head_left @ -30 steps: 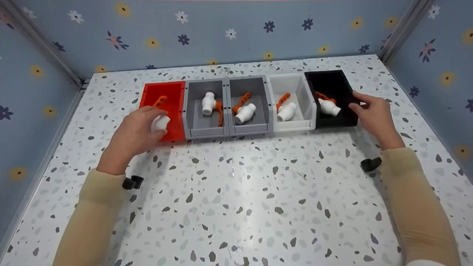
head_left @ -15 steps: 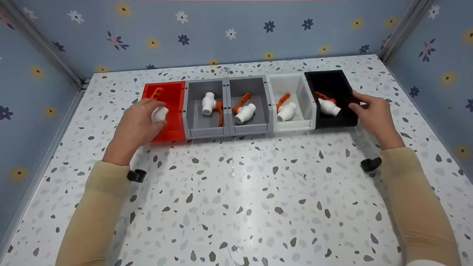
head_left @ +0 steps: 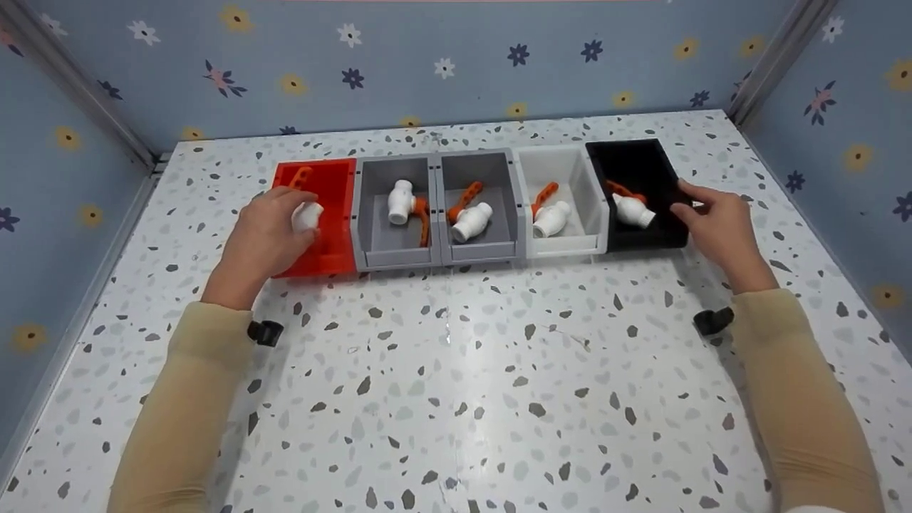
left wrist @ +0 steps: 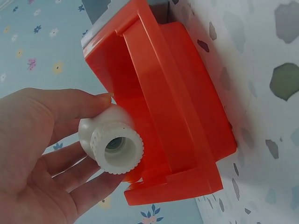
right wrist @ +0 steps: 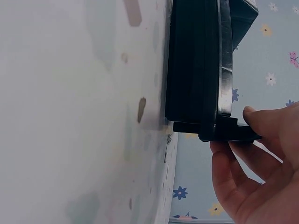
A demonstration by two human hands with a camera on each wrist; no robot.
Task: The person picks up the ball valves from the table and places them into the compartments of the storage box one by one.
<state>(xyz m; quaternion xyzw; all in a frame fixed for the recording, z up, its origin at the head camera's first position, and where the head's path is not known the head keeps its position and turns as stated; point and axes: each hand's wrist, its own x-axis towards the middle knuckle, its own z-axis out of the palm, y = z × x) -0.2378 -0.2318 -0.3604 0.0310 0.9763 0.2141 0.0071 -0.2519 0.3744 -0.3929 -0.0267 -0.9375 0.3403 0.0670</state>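
Note:
My left hand (head_left: 267,231) holds a white ball valve (left wrist: 117,144) with an orange lever over the red bin (head_left: 335,214); in the left wrist view its ribbed round opening faces the camera, thumb on one side and fingers beneath. At the far right of the row, my right hand (head_left: 719,224) grips the side rim of the black bin (right wrist: 196,70), thumb inside and fingers outside. A white valve (head_left: 633,211) with an orange lever lies in that black bin.
Between the red and black bins stand two grey bins (head_left: 399,258) and a white bin (head_left: 566,244), each with one white, orange-levered valve. The bins form a joined row on a speckled table (head_left: 456,370). Flower-patterned walls (head_left: 470,43) surround it.
My left hand has shifted slightly away from me and right with the valve, staying over the red bin. The right hand keeps its grip on the black bin.

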